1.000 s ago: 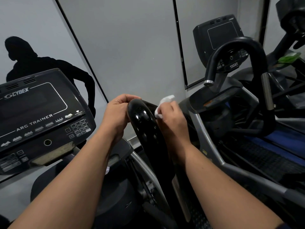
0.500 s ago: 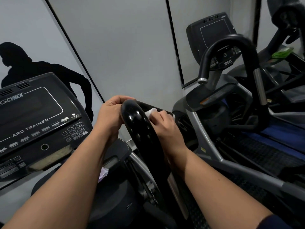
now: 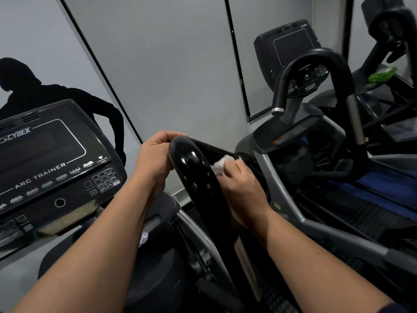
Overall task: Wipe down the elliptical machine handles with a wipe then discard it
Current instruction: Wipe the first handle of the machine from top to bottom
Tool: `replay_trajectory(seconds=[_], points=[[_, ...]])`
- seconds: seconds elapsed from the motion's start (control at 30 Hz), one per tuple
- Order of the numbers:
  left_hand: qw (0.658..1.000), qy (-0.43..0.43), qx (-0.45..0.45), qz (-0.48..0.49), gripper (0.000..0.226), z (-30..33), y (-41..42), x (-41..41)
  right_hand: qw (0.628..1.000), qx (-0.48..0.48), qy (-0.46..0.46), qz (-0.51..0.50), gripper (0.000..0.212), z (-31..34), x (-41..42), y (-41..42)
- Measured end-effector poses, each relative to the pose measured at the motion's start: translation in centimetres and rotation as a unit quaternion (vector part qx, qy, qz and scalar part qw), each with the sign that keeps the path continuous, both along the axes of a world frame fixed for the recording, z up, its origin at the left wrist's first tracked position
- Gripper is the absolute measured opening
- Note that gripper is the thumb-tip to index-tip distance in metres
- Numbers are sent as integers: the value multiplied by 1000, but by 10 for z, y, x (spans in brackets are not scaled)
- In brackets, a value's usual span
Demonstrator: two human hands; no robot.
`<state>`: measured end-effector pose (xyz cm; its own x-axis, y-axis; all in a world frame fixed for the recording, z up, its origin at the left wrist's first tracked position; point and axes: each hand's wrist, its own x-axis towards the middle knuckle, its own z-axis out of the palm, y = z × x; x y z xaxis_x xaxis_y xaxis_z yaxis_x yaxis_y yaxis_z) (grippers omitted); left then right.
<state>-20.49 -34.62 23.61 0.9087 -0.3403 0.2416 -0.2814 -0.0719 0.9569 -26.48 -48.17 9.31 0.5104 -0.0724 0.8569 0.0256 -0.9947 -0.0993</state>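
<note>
The glossy black handle [image 3: 194,175] of the machine curves up through the middle of the head view. My left hand [image 3: 155,161] grips its top bend from the left, fingers curled over the end. My right hand [image 3: 239,186] holds a crumpled white wipe [image 3: 220,164] and presses it against the right side of the handle, just below the bend. Most of the wipe is hidden under my fingers.
The Cybex Arc Trainer console [image 3: 52,168] stands at the left. A second machine with a looped black handle [image 3: 316,64] and its own console [image 3: 288,46] is at the right. A green pack [image 3: 381,74] lies farther back right. A grey wall is ahead.
My right hand has slid the wipe down from above the handle's bend onto its right side. My left hand has kept its grip on the top.
</note>
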Motion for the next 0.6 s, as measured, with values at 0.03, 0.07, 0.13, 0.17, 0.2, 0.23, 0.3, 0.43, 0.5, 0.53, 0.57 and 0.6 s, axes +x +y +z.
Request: replay_trajectory(seconds=[0.03,0.07,0.13,0.17,0.2,0.23,0.3,0.43,0.5,0.53,0.57,0.6], points=[[1000,0,-2,0,30,0,0,0,1000,6,-4,1,23,-1,-3,-1],[1000,1,-5,0,31,1,0,1,1000,25,-2,11,21,2,-4,3],[1000,3,-9,2,33,0,-1,2,993,96,-5,73,18,19,-6,18],[1000,5,-10,2,33,0,-1,3,988,116,-23,98,24,26,-4,24],[1000,5,-9,1,33,0,-1,3,985,124,-38,117,26,30,-3,27],[1000,5,-5,0,33,0,-1,3,988,97,-37,111,23,29,-1,27],[1000,3,1,-1,32,0,-1,3,996,35,-8,77,16,14,0,17],[1000,3,-1,-7,29,1,-1,4,993,108,-35,-32,27,-17,-4,-5],[1000,4,-3,-6,29,0,0,5,979,192,-59,-20,19,-18,-5,-7],[1000,4,-4,-5,28,0,0,6,968,242,-62,11,22,-15,-5,-8],[1000,4,-4,-4,27,0,0,6,952,298,-62,37,25,-11,-4,-7],[1000,4,-5,-4,27,0,0,6,929,361,-65,52,24,-8,-3,-7]])
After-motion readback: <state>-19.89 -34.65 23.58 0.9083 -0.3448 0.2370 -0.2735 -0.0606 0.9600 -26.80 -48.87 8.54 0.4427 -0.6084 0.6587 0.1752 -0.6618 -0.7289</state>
